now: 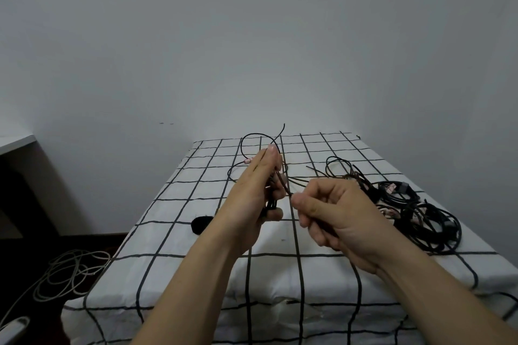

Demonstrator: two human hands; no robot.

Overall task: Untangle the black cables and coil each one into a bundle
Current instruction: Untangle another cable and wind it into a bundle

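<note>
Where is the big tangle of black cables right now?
Head view: the tangle of black cables lies on the checked sheet at the right, just beyond the right hand.

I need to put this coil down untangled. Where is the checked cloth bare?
Bare: the near stretch of the checked cloth between left forearm and right forearm, and the left strip from the black fuzzy object toward the far corner. Crowded: the right side, under the tangled pile, and the far middle, where the held cable's loops trail.
</note>
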